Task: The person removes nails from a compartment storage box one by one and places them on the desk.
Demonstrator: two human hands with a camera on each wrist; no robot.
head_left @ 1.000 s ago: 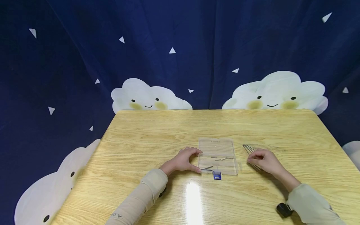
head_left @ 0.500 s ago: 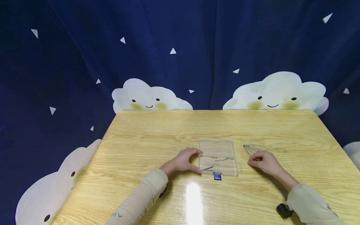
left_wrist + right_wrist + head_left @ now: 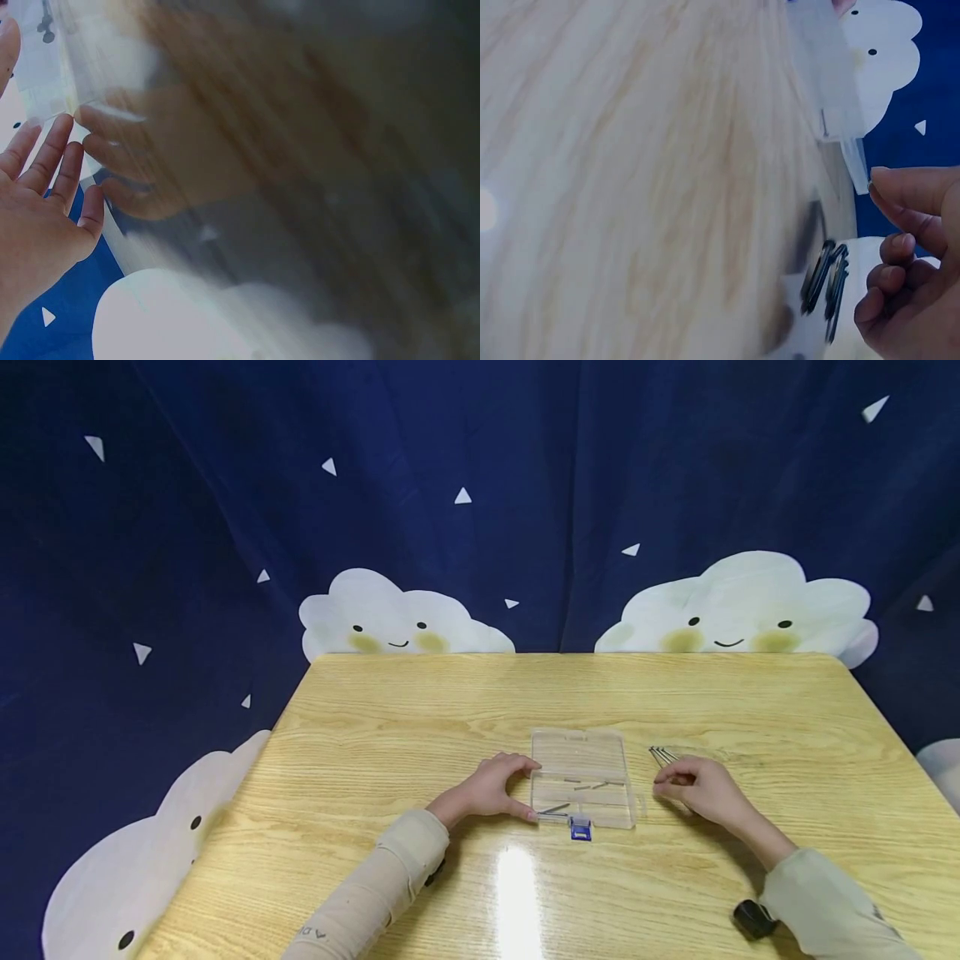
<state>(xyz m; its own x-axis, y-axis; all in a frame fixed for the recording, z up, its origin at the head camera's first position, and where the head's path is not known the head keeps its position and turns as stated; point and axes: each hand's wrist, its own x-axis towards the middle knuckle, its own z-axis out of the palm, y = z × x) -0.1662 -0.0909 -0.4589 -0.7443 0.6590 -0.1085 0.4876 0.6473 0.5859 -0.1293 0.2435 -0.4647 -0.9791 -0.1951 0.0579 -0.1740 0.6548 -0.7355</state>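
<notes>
A clear plastic box [image 3: 581, 800] with its lid [image 3: 577, 752] folded back lies on the table, with several short metal pins inside. My left hand [image 3: 491, 787] is spread at the box's left side, its thumb by the near corner and fingers by the hinge side. The left wrist view shows those fingers [image 3: 49, 161] nearly straight. Over several long metal nails [image 3: 663, 755] right of the box is my right hand [image 3: 701, 789]. In the right wrist view its thumb and forefinger [image 3: 911, 187] meet at the tips. Whether something thin is between them cannot be made out.
A blue latch [image 3: 581, 828] sticks out from the box's front edge, and a clear latch [image 3: 640, 805] from its right side. The wooden table [image 3: 405, 718] reaches back to a dark blue curtain [image 3: 465, 427] with cloud prints.
My right hand has shifted slightly left over the nails, covering more of them. The left hand and the box look the same.
</notes>
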